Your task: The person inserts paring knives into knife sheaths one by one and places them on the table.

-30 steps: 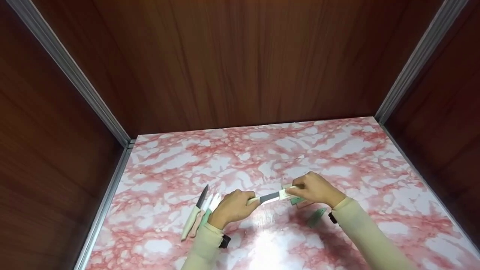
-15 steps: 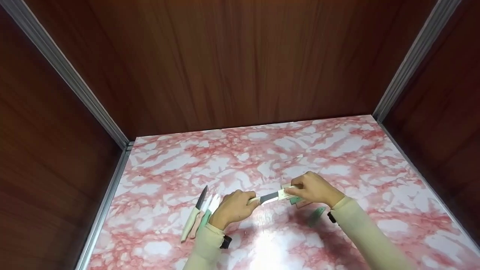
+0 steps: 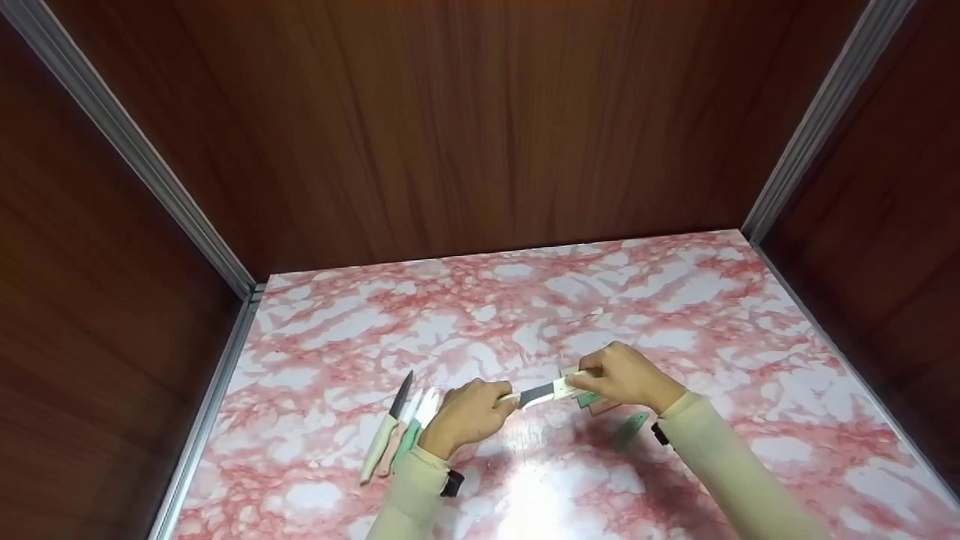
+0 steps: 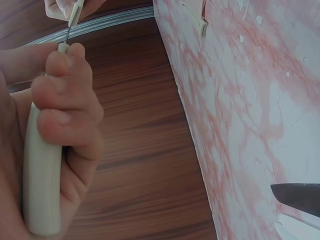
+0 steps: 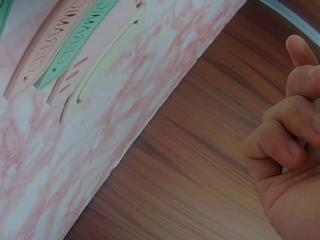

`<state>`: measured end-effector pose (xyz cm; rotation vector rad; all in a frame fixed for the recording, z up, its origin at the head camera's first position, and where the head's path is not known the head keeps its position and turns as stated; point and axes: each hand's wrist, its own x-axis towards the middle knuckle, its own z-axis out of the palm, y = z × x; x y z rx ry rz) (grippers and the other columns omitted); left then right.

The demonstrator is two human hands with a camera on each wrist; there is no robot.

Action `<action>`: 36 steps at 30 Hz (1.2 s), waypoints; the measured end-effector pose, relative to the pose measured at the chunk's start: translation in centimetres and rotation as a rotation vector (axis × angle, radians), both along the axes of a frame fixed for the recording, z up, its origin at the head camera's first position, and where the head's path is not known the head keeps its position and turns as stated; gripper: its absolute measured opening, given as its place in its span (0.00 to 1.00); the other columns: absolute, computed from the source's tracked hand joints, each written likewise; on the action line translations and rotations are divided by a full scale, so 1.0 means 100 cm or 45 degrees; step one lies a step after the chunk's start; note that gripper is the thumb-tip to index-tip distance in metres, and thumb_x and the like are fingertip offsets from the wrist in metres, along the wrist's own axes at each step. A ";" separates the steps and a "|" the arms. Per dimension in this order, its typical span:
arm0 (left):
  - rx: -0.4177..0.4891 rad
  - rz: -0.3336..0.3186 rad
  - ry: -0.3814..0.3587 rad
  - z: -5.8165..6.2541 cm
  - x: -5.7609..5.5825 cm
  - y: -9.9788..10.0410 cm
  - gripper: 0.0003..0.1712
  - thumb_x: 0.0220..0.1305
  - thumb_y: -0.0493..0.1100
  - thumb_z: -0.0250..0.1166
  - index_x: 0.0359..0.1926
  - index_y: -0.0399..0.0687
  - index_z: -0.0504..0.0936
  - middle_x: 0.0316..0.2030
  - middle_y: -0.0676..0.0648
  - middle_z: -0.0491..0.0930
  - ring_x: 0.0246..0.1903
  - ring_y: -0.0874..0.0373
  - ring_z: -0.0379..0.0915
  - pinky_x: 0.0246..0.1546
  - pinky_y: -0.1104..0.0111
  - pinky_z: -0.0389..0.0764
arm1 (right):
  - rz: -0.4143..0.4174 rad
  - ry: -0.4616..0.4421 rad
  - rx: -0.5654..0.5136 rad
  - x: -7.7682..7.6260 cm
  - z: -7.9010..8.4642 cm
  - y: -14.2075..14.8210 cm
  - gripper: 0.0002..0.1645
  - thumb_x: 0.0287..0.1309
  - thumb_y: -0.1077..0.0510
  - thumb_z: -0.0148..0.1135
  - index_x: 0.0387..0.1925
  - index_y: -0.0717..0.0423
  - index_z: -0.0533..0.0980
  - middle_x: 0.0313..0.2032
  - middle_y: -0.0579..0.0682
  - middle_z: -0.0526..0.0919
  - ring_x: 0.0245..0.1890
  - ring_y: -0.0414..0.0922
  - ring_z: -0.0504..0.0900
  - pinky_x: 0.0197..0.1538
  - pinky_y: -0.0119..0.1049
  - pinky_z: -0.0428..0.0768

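In the head view my left hand holds a knife with a dark blade. Its cream handle lies in the curled fingers in the left wrist view. My right hand pinches a cream blade sheath that covers the far end of the blade, while a short stretch stays bare between the hands. Knife and sheath are raised over the table. In the right wrist view the right fingers are curled, with what they hold mostly out of frame.
Left of my left hand lie a cream-handled knife, a pink-handled one and a green-handled one. Below the right hand are a pink sheath, a green sheath and a cream piece. A green piece lies near the right wrist.
The bare stretch of blade between the hands looks slightly shorter. Both hands keep their hold almost in place, and the head view has shifted a little.
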<state>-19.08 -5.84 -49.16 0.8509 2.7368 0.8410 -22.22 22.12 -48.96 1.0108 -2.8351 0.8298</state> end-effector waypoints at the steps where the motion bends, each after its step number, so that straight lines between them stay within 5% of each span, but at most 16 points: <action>1: 0.004 -0.002 -0.001 0.000 0.000 0.000 0.16 0.69 0.52 0.52 0.23 0.56 0.71 0.13 0.59 0.59 0.13 0.66 0.52 0.14 0.71 0.58 | 0.004 0.004 0.001 0.000 0.000 0.000 0.21 0.59 0.37 0.58 0.18 0.43 0.76 0.13 0.32 0.69 0.12 0.31 0.60 0.19 0.29 0.62; 22: 0.065 -0.001 0.024 -0.005 0.001 0.000 0.15 0.68 0.48 0.53 0.23 0.54 0.72 0.13 0.59 0.59 0.12 0.66 0.52 0.14 0.72 0.57 | 0.018 -0.069 -0.022 0.002 0.000 -0.006 0.20 0.59 0.38 0.59 0.18 0.44 0.75 0.14 0.33 0.74 0.11 0.28 0.71 0.18 0.29 0.70; 36: 0.092 0.009 -0.011 -0.007 0.002 0.003 0.15 0.68 0.48 0.53 0.23 0.54 0.71 0.14 0.58 0.59 0.13 0.66 0.52 0.15 0.72 0.57 | 0.004 -0.042 0.014 0.000 -0.001 -0.008 0.22 0.58 0.36 0.58 0.17 0.44 0.75 0.13 0.32 0.71 0.11 0.29 0.69 0.18 0.29 0.68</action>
